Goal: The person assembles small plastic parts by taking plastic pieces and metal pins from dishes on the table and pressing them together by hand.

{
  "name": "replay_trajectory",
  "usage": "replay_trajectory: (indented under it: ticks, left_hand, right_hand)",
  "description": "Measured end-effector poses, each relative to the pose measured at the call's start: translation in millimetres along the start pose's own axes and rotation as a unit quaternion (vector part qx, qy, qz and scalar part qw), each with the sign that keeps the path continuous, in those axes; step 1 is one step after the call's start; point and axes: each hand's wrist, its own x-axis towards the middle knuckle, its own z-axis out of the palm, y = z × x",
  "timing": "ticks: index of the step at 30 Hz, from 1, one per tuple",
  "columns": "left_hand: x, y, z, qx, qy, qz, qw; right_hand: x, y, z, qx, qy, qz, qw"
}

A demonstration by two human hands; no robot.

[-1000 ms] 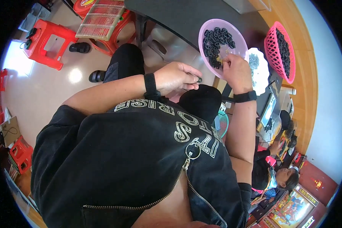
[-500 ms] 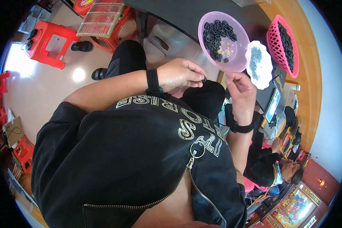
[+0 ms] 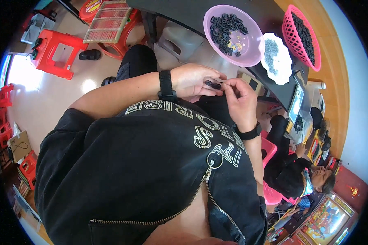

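In my left hand (image 3: 194, 79) lies a small black part (image 3: 212, 85), dark and oblong, held between thumb and fingers. My right hand (image 3: 242, 103) meets it from the right, thumb and forefinger pinched together at the part's end. Whatever is in that pinch is too small to make out. Beyond the hands, on the dark table (image 3: 184, 14), stands a pink-purple basin (image 3: 252, 51) with many black ring-shaped parts (image 3: 225, 30) inside. Beside it a white scalloped dish (image 3: 283, 67) holds tiny clear or greyish pieces (image 3: 270, 51).
A pink lattice basket (image 3: 291, 38) full of black pieces stands at the far right of the table. A grey stool (image 3: 180, 43) is under the table, and red stools (image 3: 55, 53) are at the left. Another person (image 3: 290, 177) sits at the right.
My right hand has moved down and left from near the dish to meet my left hand. My left fingers have opened somewhat, showing more of the black part.
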Motion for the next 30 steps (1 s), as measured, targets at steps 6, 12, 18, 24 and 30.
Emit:
replay_trajectory:
  ticks: [6,12,18,24,30]
  left_hand:
    - [-4,-4,10,0.016,0.013,-0.007,1.000]
    - [-6,-8,17,0.000,0.012,-0.020,1.000]
    - [-12,-9,24,0.000,0.034,-0.032,0.999]
    - [-8,-14,11,0.026,0.025,-0.061,0.998]
    - [-9,-15,12,0.023,0.026,-0.041,0.999]
  right_hand:
    - [1,-13,3,-0.143,-0.044,-0.137,0.979]
    - [-3,-17,9,-0.173,-0.055,-0.200,0.963]
    - [-9,-16,10,-0.226,-0.084,-0.231,0.943]
    - [-12,-17,11,-0.246,-0.084,-0.264,0.929]
    - [-13,-17,10,-0.204,-0.073,-0.246,0.945]
